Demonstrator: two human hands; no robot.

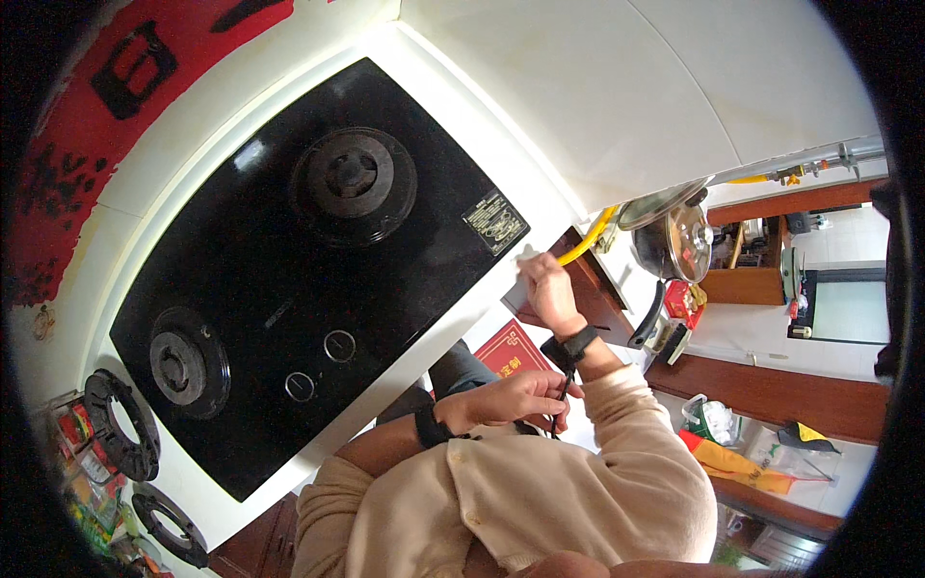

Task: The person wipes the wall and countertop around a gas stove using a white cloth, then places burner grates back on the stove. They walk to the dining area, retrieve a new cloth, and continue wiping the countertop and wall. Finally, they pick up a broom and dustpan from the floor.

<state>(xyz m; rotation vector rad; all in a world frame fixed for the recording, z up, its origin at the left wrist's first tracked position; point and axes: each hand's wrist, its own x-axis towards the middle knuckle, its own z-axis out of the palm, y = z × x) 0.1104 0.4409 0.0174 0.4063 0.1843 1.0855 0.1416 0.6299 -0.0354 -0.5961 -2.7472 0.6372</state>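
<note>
My left hand (pixel 513 399) is in front of my body, below the counter edge, with its fingers around a thin black cord (pixel 564 404). That cord runs up to the black strap (pixel 571 347) on my right wrist. My right hand (pixel 548 285) is at the white counter (pixel 462 318) edge, near the corner of a black glass gas hob (pixel 274 282). Its fingers are curled and slightly blurred, so whether they hold anything is unclear. The hob has two burners (pixel 354 177) and two round knobs (pixel 340 346), and a label with writing in one corner.
Two black pan supports (pixel 123 426) lie off the hob at the left, by several food packets (pixel 94 462). A yellow hose (pixel 589 238) passes beside my right hand. Farther right are a lidded pot (pixel 676 242) and a black handle (pixel 648 318). A red box (pixel 509 348) lies below the counter.
</note>
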